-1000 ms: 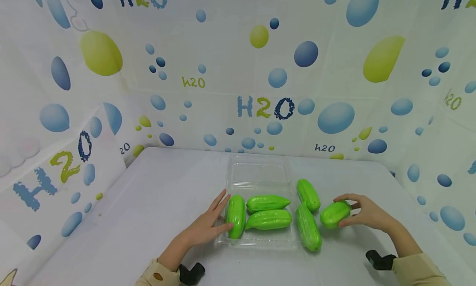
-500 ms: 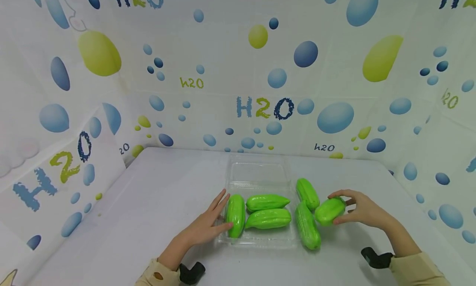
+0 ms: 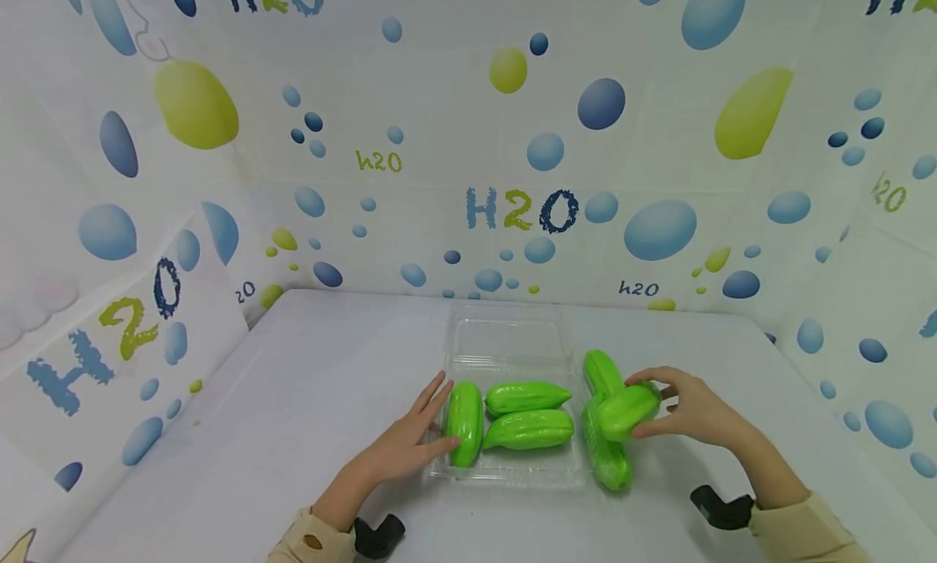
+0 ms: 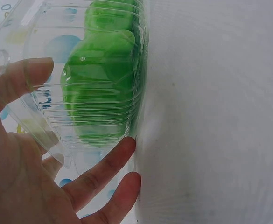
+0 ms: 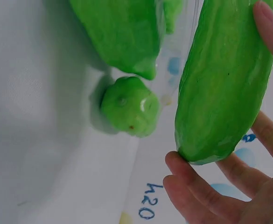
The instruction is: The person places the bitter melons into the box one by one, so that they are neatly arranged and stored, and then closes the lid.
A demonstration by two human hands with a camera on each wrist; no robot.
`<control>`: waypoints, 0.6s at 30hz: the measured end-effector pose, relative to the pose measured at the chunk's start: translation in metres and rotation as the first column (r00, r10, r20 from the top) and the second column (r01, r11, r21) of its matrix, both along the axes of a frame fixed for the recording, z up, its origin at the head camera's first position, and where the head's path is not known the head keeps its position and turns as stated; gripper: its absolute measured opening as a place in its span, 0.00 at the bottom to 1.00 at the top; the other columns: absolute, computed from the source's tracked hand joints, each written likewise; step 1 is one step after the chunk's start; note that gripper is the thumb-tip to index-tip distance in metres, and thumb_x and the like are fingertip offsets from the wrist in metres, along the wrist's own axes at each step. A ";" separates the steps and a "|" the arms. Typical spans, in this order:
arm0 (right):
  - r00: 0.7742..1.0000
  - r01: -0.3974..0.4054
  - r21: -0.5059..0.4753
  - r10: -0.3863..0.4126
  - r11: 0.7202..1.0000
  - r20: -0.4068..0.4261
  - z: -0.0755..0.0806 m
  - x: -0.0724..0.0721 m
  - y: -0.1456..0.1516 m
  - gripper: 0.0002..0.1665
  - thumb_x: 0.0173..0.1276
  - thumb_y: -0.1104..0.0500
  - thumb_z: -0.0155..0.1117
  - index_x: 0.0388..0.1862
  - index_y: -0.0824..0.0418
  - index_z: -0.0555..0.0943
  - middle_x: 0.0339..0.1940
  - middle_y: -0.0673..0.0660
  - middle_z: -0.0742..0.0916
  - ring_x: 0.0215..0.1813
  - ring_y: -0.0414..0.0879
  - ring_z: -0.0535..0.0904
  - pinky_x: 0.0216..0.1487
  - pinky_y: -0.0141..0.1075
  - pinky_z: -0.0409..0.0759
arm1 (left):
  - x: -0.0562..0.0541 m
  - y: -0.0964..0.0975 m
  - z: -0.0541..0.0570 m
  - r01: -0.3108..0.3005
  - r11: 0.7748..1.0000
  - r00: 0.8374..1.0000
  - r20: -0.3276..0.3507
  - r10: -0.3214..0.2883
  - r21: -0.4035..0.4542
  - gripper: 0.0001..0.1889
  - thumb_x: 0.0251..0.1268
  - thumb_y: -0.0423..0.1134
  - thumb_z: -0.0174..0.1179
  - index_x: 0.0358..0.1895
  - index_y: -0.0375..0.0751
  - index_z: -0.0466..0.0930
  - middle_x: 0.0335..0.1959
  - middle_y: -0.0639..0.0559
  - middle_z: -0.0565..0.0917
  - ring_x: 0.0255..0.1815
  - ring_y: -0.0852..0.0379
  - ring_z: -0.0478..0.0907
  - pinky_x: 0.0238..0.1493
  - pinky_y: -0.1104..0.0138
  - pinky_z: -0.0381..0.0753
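Note:
My right hand [image 3: 699, 408] grips a glossy green cucumber [image 3: 628, 413] by its right end, thumb on one side and fingers on the other. In the right wrist view this cucumber [image 5: 225, 79] is raised beside two others. My left hand [image 3: 403, 449] rests at the left side of a clear plastic box [image 3: 512, 475], fingers fairly straight and spread, thumb at the near left corner. Inside the box lie an upright-set cucumber [image 3: 464, 425] at the left and two crosswise ones, the far cucumber [image 3: 527, 397] and the near cucumber [image 3: 530, 430].
Right of the box, on the white table [image 3: 322, 360], lie a far cucumber [image 3: 602, 371] and a near cucumber [image 3: 611, 465], partly covered by the held one. The box's clear lid [image 3: 508, 343] lies open behind it. A patterned backdrop [image 3: 424, 140] surrounds the table.
My right hand has carried its cucumber leftward, from beside the two loose cucumbers to a spot overlapping them. The left hand and the box have stayed in place.

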State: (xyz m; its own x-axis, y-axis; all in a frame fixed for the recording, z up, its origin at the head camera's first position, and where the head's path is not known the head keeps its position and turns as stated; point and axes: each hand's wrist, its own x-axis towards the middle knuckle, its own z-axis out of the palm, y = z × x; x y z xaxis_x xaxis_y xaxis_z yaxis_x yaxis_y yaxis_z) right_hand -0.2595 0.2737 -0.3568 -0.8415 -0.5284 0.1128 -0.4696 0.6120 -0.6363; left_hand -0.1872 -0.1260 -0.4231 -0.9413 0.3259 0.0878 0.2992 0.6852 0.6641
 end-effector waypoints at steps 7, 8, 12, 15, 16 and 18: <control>1.000 0.008 0.000 -0.008 1.000 0.001 0.003 0.006 -0.014 0.38 0.42 0.48 0.77 0.52 0.61 0.75 0.56 0.65 0.75 0.46 0.58 0.75 0.41 0.51 0.76 | -0.001 0.000 -0.001 -0.003 1.000 1.000 -0.002 0.003 -0.004 0.40 0.63 0.55 0.51 0.73 0.43 0.44 0.74 0.51 0.38 0.62 0.38 0.64 0.52 0.39 0.65; 1.000 0.008 0.002 -0.008 1.000 0.006 0.004 0.007 -0.016 0.38 0.42 0.48 0.77 0.52 0.61 0.75 0.56 0.65 0.75 0.46 0.58 0.75 0.41 0.51 0.76 | -0.001 0.000 -0.001 -0.003 1.000 1.000 -0.003 0.003 -0.005 0.40 0.63 0.56 0.51 0.73 0.43 0.44 0.74 0.51 0.38 0.62 0.38 0.64 0.52 0.39 0.65; 1.000 0.002 0.019 -0.003 1.000 0.018 0.004 0.010 -0.024 0.39 0.42 0.46 0.77 0.53 0.61 0.75 0.57 0.66 0.74 0.45 0.58 0.75 0.41 0.51 0.76 | -0.001 -0.001 -0.001 -0.001 1.000 1.000 -0.003 0.001 -0.003 0.40 0.63 0.56 0.51 0.73 0.43 0.44 0.74 0.51 0.38 0.61 0.38 0.65 0.52 0.39 0.66; 1.000 -0.004 0.024 0.003 1.000 0.018 0.004 0.012 -0.030 0.39 0.42 0.46 0.77 0.53 0.61 0.75 0.56 0.66 0.74 0.45 0.58 0.75 0.41 0.50 0.76 | -0.001 -0.001 -0.001 -0.001 1.000 1.000 -0.004 0.001 -0.002 0.40 0.63 0.55 0.51 0.73 0.43 0.44 0.74 0.51 0.38 0.62 0.38 0.64 0.52 0.39 0.65; 1.000 -0.007 0.024 0.006 1.000 0.018 0.004 0.012 -0.031 0.39 0.42 0.46 0.77 0.52 0.61 0.75 0.56 0.66 0.74 0.45 0.57 0.75 0.40 0.50 0.76 | -0.001 -0.001 -0.001 0.000 1.000 1.000 -0.004 0.000 0.001 0.40 0.64 0.55 0.51 0.73 0.43 0.44 0.74 0.51 0.38 0.62 0.38 0.64 0.52 0.39 0.65; 1.000 -0.012 0.021 0.011 1.000 0.016 0.004 0.014 -0.035 0.39 0.41 0.46 0.77 0.52 0.61 0.76 0.56 0.65 0.75 0.45 0.57 0.75 0.40 0.49 0.76 | 0.000 0.000 -0.001 0.000 1.000 1.000 -0.005 0.000 -0.001 0.40 0.64 0.55 0.51 0.73 0.44 0.43 0.74 0.51 0.38 0.62 0.38 0.64 0.52 0.39 0.65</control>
State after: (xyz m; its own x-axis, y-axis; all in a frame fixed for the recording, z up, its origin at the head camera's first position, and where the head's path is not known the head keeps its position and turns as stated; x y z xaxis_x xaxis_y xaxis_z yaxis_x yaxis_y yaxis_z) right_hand -0.2457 0.2387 -0.3531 -0.8370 -0.5400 0.0885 -0.4668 0.6200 -0.6306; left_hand -0.1877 -0.1264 -0.4242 -0.9409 0.3258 0.0923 0.3023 0.6856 0.6623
